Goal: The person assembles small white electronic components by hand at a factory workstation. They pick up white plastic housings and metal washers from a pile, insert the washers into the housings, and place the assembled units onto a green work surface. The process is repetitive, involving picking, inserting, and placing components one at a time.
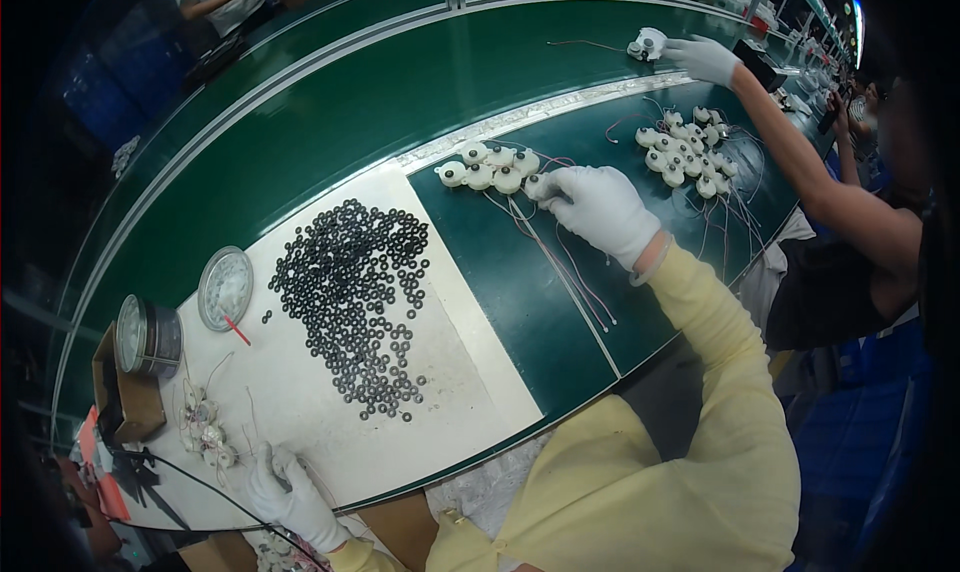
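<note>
My right hand [603,212], in a white glove, is closed with its fingertips on a small white motor [534,182] that has a dark centre. It is at the right end of a cluster of similar white motors [479,176], whose thin wires trail over the green table. At lower left my gloved left hand [292,494] has its fingers bent and apart, with nothing visible between them. Beside it lie several white motors with wires [206,434]. Many small black rings [350,297] are spread over the white board [465,372] between my hands.
A round dish [226,288] with a red stick [237,331], a round tin [150,336] and a cardboard box [130,392] stand at left. A black cable [215,492] crosses near my left hand. At right, a co-worker's gloved hand [704,60] touches a white part [647,44], beyond more motors [690,154].
</note>
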Motion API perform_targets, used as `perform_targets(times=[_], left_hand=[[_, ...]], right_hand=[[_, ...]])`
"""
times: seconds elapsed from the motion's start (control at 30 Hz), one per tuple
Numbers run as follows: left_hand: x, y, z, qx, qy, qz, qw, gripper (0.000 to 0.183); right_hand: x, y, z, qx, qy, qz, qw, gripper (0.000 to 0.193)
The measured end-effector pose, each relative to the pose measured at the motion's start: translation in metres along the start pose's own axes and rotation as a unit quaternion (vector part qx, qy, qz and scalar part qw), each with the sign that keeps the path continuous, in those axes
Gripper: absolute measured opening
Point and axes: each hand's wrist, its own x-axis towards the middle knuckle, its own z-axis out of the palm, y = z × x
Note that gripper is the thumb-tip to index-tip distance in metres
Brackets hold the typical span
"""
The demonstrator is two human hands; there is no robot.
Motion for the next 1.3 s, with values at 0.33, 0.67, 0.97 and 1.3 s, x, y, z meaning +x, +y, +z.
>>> perform_targets(times=[0.33,0.67,0.97,1.3], left_hand=[[0.002,0.004,0.001,-0.013,-0.013,-0.034,0.999,0.027],[0.005,0.013,-0.003,-0.01,-0.017,-0.038,0.999,0.027],[0.005,0.016,-0.003,-0.019,-0.015,-0.043,0.999,0.029],[0.005,0.014,-0.002,-0.002,-0.01,-0.027,1.0,0.028]], right_hand=[[-0.001,-0.004,-0.002,0.012,-0.006,0.015,1.0,0.008],[0.001,-0.01,-0.007,0.001,-0.029,0.021,0.999,0.011],[0.0,-0.013,-0.01,-0.01,-0.035,0.029,0.999,0.012],[-0.001,-0.009,-0.006,-0.018,-0.035,0.022,0.999,0.013]])
